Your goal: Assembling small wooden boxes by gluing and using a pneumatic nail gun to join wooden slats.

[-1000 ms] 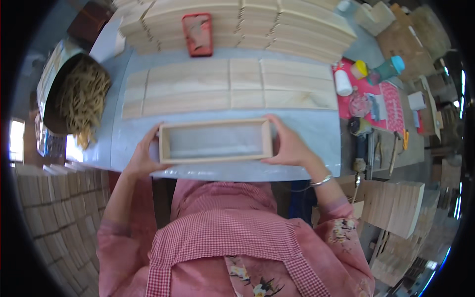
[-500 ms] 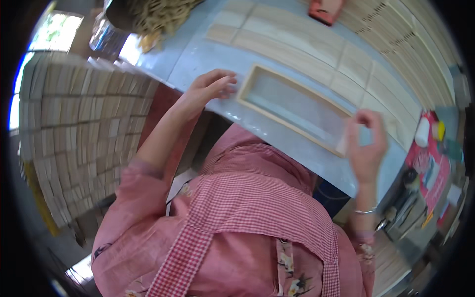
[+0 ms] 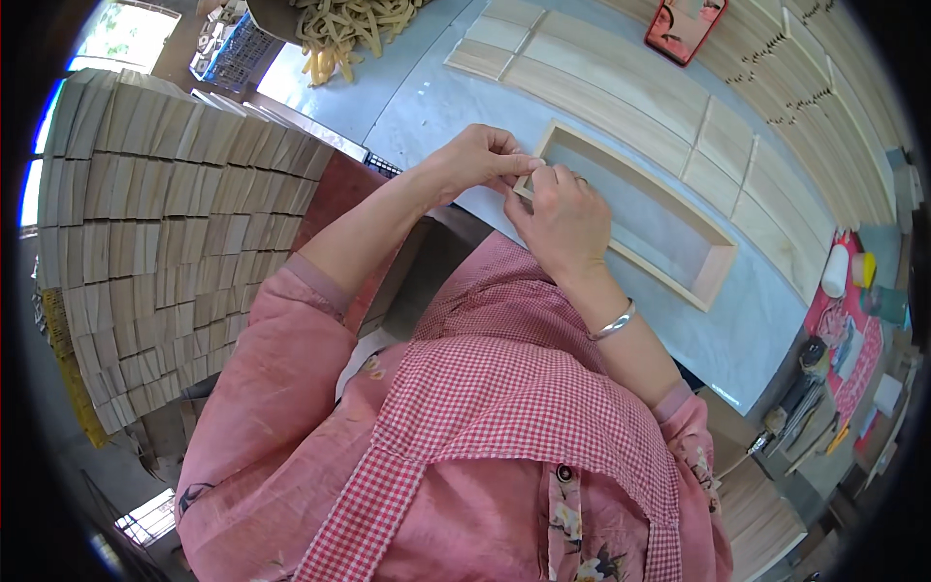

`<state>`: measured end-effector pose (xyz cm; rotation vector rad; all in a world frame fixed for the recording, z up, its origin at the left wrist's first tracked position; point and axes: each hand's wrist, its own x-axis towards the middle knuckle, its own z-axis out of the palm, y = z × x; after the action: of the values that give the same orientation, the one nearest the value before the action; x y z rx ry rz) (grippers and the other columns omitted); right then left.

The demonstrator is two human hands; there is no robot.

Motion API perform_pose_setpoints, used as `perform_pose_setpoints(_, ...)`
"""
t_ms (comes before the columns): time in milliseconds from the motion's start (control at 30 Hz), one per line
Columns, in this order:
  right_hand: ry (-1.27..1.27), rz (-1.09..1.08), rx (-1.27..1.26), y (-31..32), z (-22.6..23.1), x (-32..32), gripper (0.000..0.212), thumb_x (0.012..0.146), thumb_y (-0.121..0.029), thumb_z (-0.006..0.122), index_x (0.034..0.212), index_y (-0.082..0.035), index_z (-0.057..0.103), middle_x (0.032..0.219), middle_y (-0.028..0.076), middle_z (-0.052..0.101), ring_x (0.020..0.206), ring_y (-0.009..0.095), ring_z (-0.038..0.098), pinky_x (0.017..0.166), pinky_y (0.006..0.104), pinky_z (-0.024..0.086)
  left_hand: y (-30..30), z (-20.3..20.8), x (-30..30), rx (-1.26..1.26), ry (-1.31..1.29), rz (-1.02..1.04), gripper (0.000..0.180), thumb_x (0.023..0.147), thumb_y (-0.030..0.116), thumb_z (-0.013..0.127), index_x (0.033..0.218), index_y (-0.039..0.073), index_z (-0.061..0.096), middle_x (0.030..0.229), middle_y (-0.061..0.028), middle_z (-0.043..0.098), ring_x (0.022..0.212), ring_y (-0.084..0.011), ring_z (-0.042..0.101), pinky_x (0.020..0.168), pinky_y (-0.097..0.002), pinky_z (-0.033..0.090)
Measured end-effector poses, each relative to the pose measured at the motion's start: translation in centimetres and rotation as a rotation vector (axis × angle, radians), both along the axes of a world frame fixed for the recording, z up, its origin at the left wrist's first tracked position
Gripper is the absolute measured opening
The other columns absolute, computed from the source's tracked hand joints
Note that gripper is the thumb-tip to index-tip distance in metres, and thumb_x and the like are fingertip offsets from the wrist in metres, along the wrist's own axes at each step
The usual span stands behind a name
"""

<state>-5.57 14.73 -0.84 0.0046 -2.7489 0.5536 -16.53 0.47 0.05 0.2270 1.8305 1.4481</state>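
A shallow rectangular wooden frame (image 3: 719,270) lies slantwise on the light blue-grey tabletop (image 3: 422,116), which shows through its open middle. Both of my hands meet at the frame's left end. My left hand (image 3: 475,160) pinches the corner there, its thumb and forefinger on the rim. Close against it, my right hand (image 3: 565,215) has its fingers bent over the same short side, partly covering it. Whether a small piece sits between the fingertips is hidden. The frame's long sides and right end are in plain sight.
Pale flat boards (image 3: 611,87) lie in a row behind the frame. A phone in a red case (image 3: 686,29) rests near stacked thin slats (image 3: 824,126). Tan looped bands (image 3: 344,29) spill at the far left. Tall wood stacks (image 3: 165,233) stand left; tools and bottles (image 3: 836,270) sit right.
My right hand has moved left from the frame's right end to its left end. My left hand has closed in on that corner. The view has shifted slightly.
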Motion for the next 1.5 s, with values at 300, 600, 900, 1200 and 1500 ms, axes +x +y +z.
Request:
perform_pose_setpoints(300, -0.207, 0.126, -0.399, 3.5, 1.8, 0.7, 0.046, 0.089, -0.049, 0.067, 0.102, -0.005, 0.064, 0.099, 0.013, 0.067, 0.092, 0.033, 0.066, 0.083, 0.0397, 0.053, 0.8, 0.9, 2.1, -0.178, 0.199, 0.145, 0.024, 0.095, 0.022, 0.069, 0.092, -0.001, 0.068, 0.080, -0.0044, 0.062, 0.074, -0.0100, 0.054, 0.066, -0.0235, 0.048)
perform_pose_setpoints(600, 0.392, -1.003, 0.216, 41.3, -0.5, 14.0, 0.044, 0.085, -0.026, 0.074, 0.118, 0.000, 0.060, 0.109, 0.020, 0.065, 0.103, 0.037, 0.062, 0.090, 0.0442, 0.051, -5.0, -1.6, 4.2, 0.112, 0.160, 0.611, 0.022, 0.098, 0.006, 0.058, 0.118, 0.001, 0.068, 0.093, -0.0007, 0.061, 0.073, -0.0068, 0.047, 0.070, -0.0200, 0.041)
perform_pose_setpoints(900, 0.064, -1.301, -0.051, 48.6, -3.3, 14.6, 0.054, 0.082, -0.037, 0.076, 0.119, 0.000, 0.061, 0.110, 0.022, 0.067, 0.100, 0.039, 0.065, 0.089, 0.0437, 0.053, -4.1, -1.5, 4.9, 0.213, 0.152, 0.690, 0.027, 0.102, 0.009, 0.056, 0.127, 0.003, 0.066, 0.076, 0.0046, 0.051, 0.060, -0.0021, 0.035, 0.052, -0.0152, 0.029)
perform_pose_setpoints(1200, 0.908, -1.147, -0.429, 40.7, 6.0, 18.3, 0.051, 0.089, -0.027, 0.078, 0.121, 0.003, 0.052, 0.105, 0.022, 0.063, 0.090, 0.026, 0.068, 0.073, 0.0334, 0.058, -3.1, 0.0, 5.7, 0.164, 0.088, 0.778, 0.029, 0.101, 0.014, 0.059, 0.127, 0.004, 0.066, 0.078, 0.0053, 0.050, 0.065, -0.0028, 0.038, 0.056, -0.0173, 0.032)
perform_pose_setpoints(1500, 0.542, -0.582, -0.904, 24.2, 5.1, 16.1, 0.050, 0.084, -0.015, 0.069, 0.130, -0.004, 0.053, 0.120, 0.016, 0.059, 0.085, 0.022, 0.061, 0.064, 0.0292, 0.052, -2.8, -1.6, 7.5, 0.134, 0.278, 0.702, 0.027, 0.093, 0.005, 0.063, 0.119, -0.001, 0.068, 0.093, -0.0048, 0.064, 0.077, -0.0106, 0.056, 0.073, -0.0216, 0.048)
